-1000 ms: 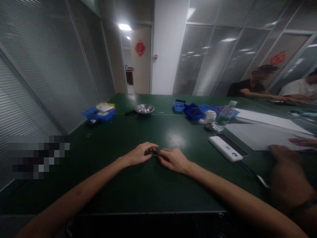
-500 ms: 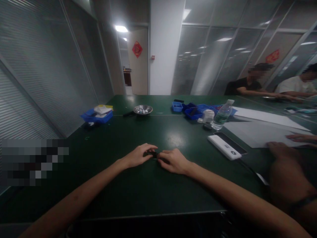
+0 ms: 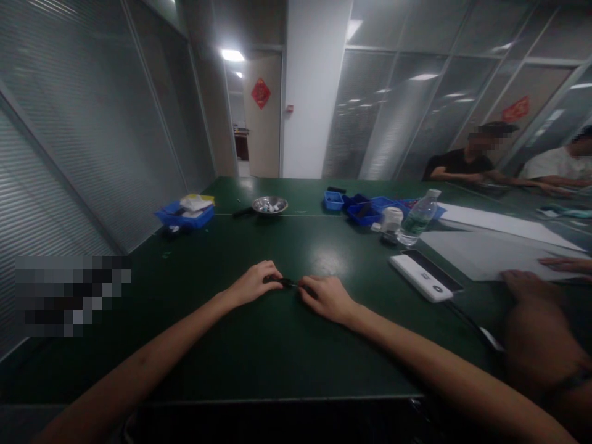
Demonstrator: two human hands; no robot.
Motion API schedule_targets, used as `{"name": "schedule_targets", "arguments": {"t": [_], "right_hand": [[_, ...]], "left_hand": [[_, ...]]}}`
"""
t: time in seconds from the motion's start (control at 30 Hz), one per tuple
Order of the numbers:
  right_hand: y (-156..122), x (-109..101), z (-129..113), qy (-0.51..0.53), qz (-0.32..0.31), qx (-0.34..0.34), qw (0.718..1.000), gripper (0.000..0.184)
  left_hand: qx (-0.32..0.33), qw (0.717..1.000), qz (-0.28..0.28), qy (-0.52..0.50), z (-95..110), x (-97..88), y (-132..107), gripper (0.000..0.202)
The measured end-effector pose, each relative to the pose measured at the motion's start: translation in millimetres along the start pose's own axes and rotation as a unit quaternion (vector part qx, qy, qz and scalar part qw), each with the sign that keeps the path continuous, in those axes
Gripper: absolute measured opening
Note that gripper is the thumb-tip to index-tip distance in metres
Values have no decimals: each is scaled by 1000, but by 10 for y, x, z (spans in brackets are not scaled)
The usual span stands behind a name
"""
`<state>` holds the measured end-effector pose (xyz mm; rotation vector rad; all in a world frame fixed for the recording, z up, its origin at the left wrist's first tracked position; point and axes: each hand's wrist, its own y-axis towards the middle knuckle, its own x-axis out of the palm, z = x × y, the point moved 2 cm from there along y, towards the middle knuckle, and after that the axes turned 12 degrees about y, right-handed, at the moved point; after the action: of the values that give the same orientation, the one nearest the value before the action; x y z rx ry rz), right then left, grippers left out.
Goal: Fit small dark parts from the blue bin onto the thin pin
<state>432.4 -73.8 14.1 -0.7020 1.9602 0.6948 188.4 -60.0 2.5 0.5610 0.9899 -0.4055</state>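
Both of my hands rest on the dark green table in front of me. My left hand and my right hand are curled, and their fingertips pinch the two ends of a small dark object that lies between them. It is too small and dark to name.
A white power bank lies to the right, beside a co-worker's hand on white sheets. Farther back stand a water bottle, a white jar, blue trays, a metal bowl and a blue tray. Two people sit at far right.
My hands have drawn slightly apart, the left one shifting a little left; the small dark object now shows between them. The camera view swayed slightly.
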Motion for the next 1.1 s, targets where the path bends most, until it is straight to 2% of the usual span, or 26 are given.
{"name": "schedule_targets", "arguments": {"t": [0.13,0.3,0.47,0.6,0.7,0.8,0.9,1.0,1.1], "right_hand": [[0,-4,11,0,-1,1,1000,28],[-8,6,29,9,-5,-1,1000,28],[-6,-2,21,12,-6,-1,1000,29],[-11,-10,15,9,-7,-4,1000,29],[-17,-9,20,7,-2,-5,1000,29],[-15,2,28,6,-3,-5,1000,29],[-8,8,33,-1,-1,-4,1000,30],[-7,0,26,1,-2,-7,1000,30],[-11,-16,15,-1,-3,-5,1000,30]], "left_hand": [[-29,999,28,29,-239,-80,-25,32],[-127,985,69,95,-862,-325,-153,35],[-263,943,121,165,-1602,-716,-529,39],[-333,910,131,209,-2010,-968,-865,42],[-379,894,138,196,-2130,-1064,-1016,43],[-417,881,168,149,-2125,-1106,-1071,45],[-448,860,205,132,-2098,-1132,-1075,38],[-437,850,257,142,-2110,-1138,-1058,30],[-396,857,313,100,-2151,-1099,-1024,35]]}}
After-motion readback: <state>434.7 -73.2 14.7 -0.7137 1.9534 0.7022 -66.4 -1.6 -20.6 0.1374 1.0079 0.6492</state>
